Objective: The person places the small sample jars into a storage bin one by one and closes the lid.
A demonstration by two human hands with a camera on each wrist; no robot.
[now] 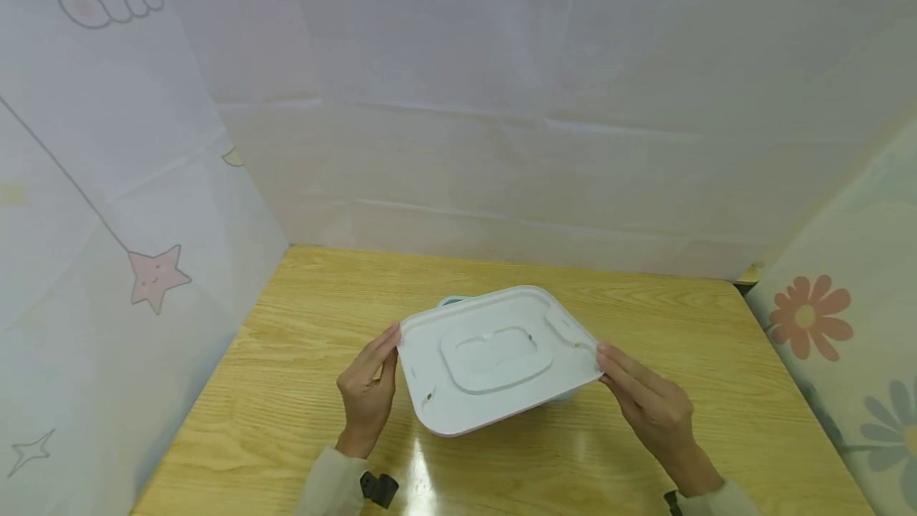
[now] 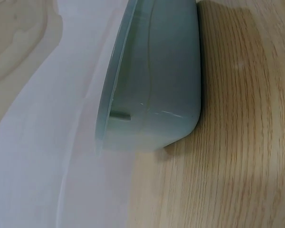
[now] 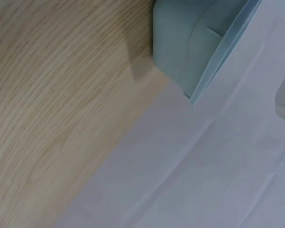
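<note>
A white rectangular lid (image 1: 494, 361) with rounded corners and a raised middle panel is held up, tilted, above the table. My left hand (image 1: 368, 392) grips its left edge, and my right hand (image 1: 648, 408) pinches its right corner. Beneath the lid stands a light blue plastic storage box (image 2: 168, 71), mostly hidden in the head view, where a bit of its rim shows behind the lid. In the right wrist view the box (image 3: 194, 42) rests on the wood, its rim apart from the lid. Neither wrist view shows the hands.
The wood-grain table (image 1: 286, 420) carries the box. A pale sheet (image 1: 501, 142) hangs behind the table's far edge. Printed sheets flank both sides, with a pink star (image 1: 158, 277) on the left and a red flower (image 1: 809, 317) on the right.
</note>
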